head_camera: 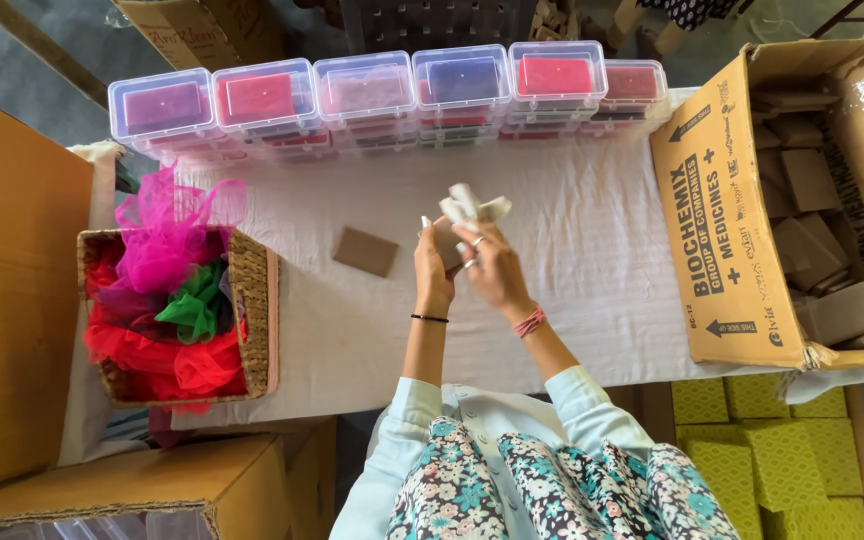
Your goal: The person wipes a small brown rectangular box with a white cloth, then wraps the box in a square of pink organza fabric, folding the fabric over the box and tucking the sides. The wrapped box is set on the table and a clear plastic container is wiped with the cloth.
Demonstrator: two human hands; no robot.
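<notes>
My left hand [433, 263] and my right hand [493, 266] meet above the white-covered table [592, 260]. Together they hold a small brown packet [448, 243] with crumpled white paper [470, 205] sticking out of its top. Another flat brown packet [365, 251] lies on the cloth just left of my hands. A black band circles my left wrist and a pink one my right wrist.
A row of stacked clear plastic boxes [372, 95] with coloured contents lines the far edge. A woven basket [252, 310] of pink, red and green netting [167, 290] sits at left. An open cardboard carton [722, 210] of brown packets stands at right. Other cartons surround the near left.
</notes>
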